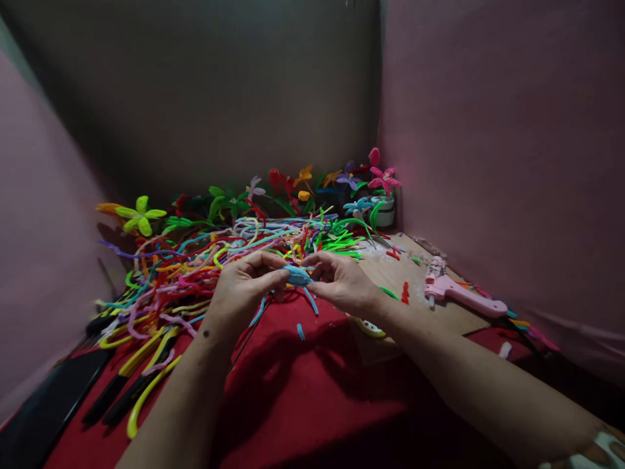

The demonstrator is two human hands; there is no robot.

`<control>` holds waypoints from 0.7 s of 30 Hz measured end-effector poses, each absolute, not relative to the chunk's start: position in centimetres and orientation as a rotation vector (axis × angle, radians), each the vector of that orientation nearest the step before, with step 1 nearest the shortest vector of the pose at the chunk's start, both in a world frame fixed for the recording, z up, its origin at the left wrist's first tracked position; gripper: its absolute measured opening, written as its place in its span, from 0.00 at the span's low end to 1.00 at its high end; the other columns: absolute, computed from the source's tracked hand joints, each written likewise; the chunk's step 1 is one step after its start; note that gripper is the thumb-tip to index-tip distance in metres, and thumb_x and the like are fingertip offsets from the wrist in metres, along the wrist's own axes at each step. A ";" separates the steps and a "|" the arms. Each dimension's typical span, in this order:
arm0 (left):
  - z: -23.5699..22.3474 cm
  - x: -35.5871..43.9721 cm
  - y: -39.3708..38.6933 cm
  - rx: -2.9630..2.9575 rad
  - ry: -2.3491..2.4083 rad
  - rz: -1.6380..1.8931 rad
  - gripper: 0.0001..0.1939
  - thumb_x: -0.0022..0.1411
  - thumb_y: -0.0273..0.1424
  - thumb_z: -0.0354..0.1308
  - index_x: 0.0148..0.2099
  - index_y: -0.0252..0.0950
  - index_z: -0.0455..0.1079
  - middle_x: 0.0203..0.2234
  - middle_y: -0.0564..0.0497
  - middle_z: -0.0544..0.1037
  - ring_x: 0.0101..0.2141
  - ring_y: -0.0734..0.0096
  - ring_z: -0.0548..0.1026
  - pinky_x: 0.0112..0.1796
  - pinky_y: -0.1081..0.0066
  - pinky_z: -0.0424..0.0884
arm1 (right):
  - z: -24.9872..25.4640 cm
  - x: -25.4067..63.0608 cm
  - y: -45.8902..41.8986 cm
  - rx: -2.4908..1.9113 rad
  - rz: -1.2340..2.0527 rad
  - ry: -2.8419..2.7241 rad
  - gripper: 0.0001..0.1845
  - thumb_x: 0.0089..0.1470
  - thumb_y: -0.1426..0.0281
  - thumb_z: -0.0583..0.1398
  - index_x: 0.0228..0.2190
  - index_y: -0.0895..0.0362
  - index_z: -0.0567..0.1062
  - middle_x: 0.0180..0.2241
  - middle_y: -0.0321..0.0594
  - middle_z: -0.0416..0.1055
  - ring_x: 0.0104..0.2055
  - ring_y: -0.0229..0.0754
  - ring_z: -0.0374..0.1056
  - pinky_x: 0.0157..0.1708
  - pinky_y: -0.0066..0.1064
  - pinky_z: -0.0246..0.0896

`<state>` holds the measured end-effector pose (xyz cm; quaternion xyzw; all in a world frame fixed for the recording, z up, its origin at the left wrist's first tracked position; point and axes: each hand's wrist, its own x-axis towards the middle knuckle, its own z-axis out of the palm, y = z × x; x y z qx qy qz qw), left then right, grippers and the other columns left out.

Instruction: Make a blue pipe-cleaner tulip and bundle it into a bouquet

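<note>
Between my two hands is a light blue petal bent from fuzzy pipe cleaner (297, 275), held above the red cloth (303, 397). My left hand (251, 280) pinches its left end between thumb and fingers. At the right end, my right hand (339, 280) has its thumb and fingertips closed on it. Blue pipe cleaner ends hang just below the fingers. A short cut blue piece (301, 332) lies on the cloth beneath. The fingers hide part of the petal.
Loose coloured pipe cleaners (195, 260) heap up behind and left. Yellow-and-black handled pliers (141, 365) lie at left, near a dark flat object (63, 397). A pink glue gun (459, 293) rests on a board (415, 260) at right. Pipe-cleaner flowers (383, 179) line the back wall.
</note>
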<state>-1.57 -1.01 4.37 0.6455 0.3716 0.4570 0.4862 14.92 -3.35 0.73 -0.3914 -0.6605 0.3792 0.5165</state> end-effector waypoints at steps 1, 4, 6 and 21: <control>4.3 -1.6 -1.0 1.558 0.907 1.110 0.09 0.43 0.28 0.64 0.28 0.32 0.69 0.18 0.54 0.73 0.17 0.76 0.68 0.20 0.75 0.64 | 0.6 14.9 -3.3 -0.926 0.879 -1.584 0.15 0.43 0.73 0.60 0.37 0.60 0.69 0.21 0.30 0.63 0.21 0.30 0.55 0.21 0.23 0.51; 4.3 -1.7 -0.8 1.534 0.905 1.107 0.09 0.43 0.28 0.64 0.29 0.32 0.70 0.18 0.53 0.73 0.17 0.76 0.69 0.21 0.74 0.64 | 0.3 14.9 -3.3 -0.908 0.754 -1.621 0.08 0.44 0.73 0.60 0.31 0.59 0.70 0.23 0.32 0.64 0.22 0.30 0.56 0.22 0.22 0.52; 4.2 -1.7 -0.8 1.539 0.914 1.101 0.08 0.43 0.28 0.64 0.28 0.32 0.70 0.18 0.53 0.73 0.17 0.76 0.68 0.21 0.74 0.64 | 0.2 14.9 -3.3 -0.924 0.689 -1.626 0.03 0.44 0.74 0.59 0.26 0.60 0.70 0.23 0.33 0.65 0.23 0.30 0.57 0.23 0.23 0.52; 3.7 -1.8 -0.4 1.523 0.961 1.104 0.08 0.42 0.28 0.65 0.27 0.31 0.70 0.17 0.53 0.73 0.16 0.77 0.69 0.21 0.75 0.64 | -0.5 14.8 -3.2 -1.068 0.173 -1.796 0.02 0.46 0.76 0.59 0.25 0.59 0.73 0.23 0.36 0.71 0.25 0.33 0.63 0.28 0.25 0.55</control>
